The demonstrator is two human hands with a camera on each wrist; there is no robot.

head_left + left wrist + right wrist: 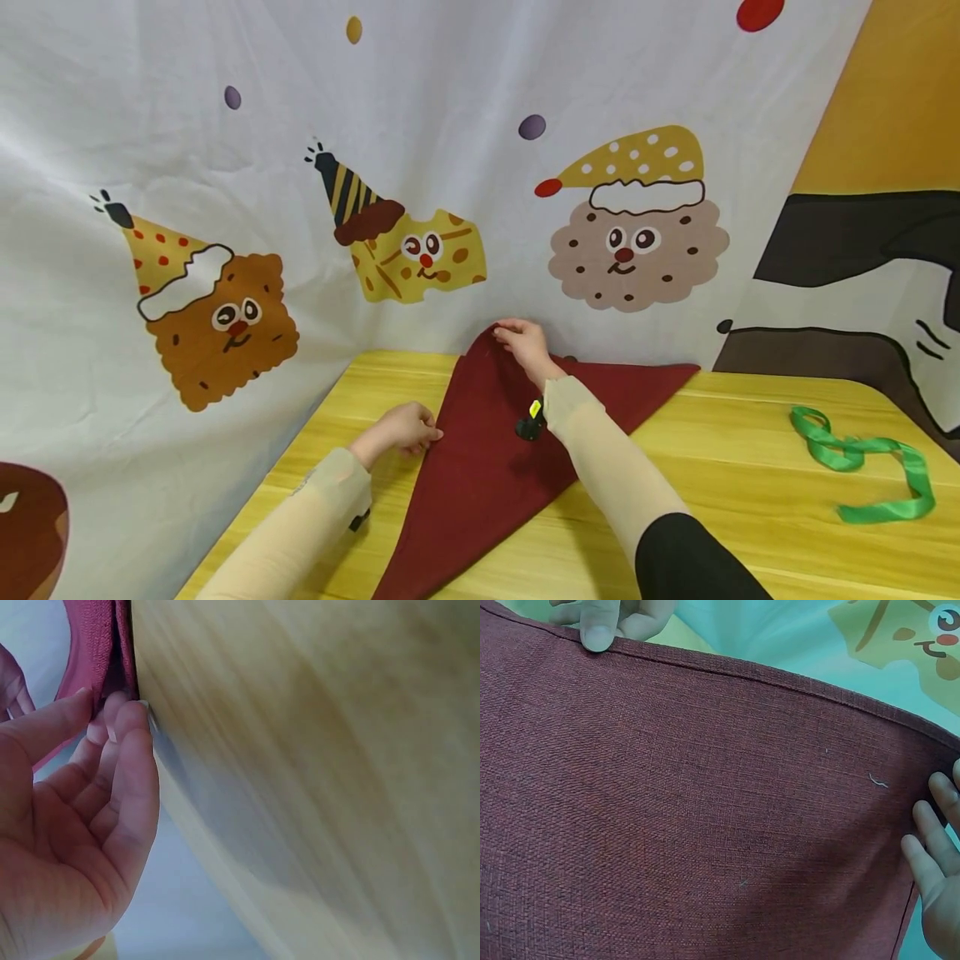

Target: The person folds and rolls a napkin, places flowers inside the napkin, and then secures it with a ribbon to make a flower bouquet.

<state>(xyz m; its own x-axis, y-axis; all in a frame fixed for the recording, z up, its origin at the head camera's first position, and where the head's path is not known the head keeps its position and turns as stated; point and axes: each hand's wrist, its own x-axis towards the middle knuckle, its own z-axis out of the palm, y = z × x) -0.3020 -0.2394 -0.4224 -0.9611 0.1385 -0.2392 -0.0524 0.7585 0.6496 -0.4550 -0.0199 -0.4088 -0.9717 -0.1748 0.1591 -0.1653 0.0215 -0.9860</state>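
A dark red cloth (487, 475) with a stitched hem lies folded into a rough triangle on the wooden table. My left hand (403, 427) pinches its left edge between thumb and fingers; in the left wrist view, the thumb and fingertips of that hand (90, 802) meet at the layered hem. At the far side, my right hand (527, 346) holds the raised upper corner. The right wrist view shows the cloth (705, 787) stretched between the two hands, with the right hand's fingers (928, 859) by the corner.
A loose green ribbon (885, 510) lies curled on the right of the table (720, 475). Behind the table hangs a white backdrop (450, 100) printed with cartoon snacks. The cloth's far corner reaches up against it.
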